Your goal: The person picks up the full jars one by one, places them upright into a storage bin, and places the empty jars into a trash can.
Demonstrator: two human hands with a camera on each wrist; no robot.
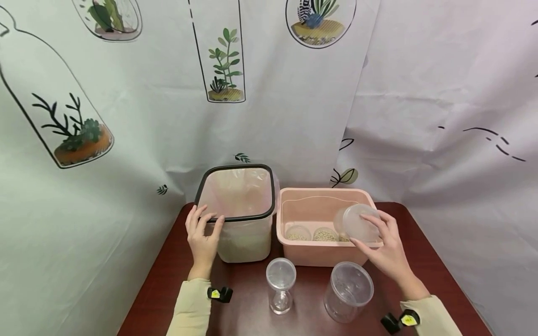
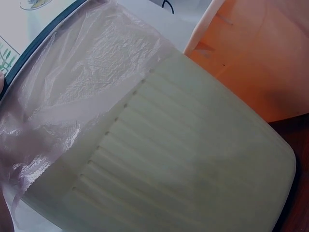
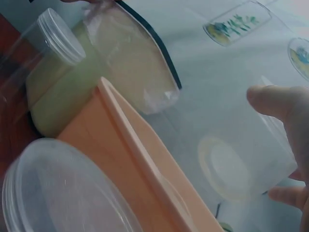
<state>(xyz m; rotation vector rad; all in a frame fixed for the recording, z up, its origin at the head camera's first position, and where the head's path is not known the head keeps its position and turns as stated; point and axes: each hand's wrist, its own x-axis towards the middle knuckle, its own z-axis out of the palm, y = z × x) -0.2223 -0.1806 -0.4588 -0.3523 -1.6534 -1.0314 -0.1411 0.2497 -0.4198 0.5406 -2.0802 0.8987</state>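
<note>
My right hand (image 1: 388, 247) holds a clear plastic jar (image 1: 359, 225) between thumb and fingers, tilted above the right part of a pink bin (image 1: 332, 256). The right wrist view shows the jar (image 3: 236, 154) side-on, its round end away from the camera. At the front left corner of a pale green trash can (image 1: 245, 240), my left hand (image 1: 203, 240) touches the black rim (image 1: 235, 218) with loosely spread fingers. A thin plastic bag (image 2: 87, 82) lines the can and hangs over its outside. Most of the left hand is outside the left wrist view.
Inside the pink bin, small round containers of pale beads or beans (image 1: 325, 234) stand along the front wall. A narrow clear jar (image 1: 280, 284) and a wider clear lidded jar (image 1: 348, 291) stand on the dark red table (image 1: 248, 317). A printed cloth (image 1: 290, 130) hangs behind.
</note>
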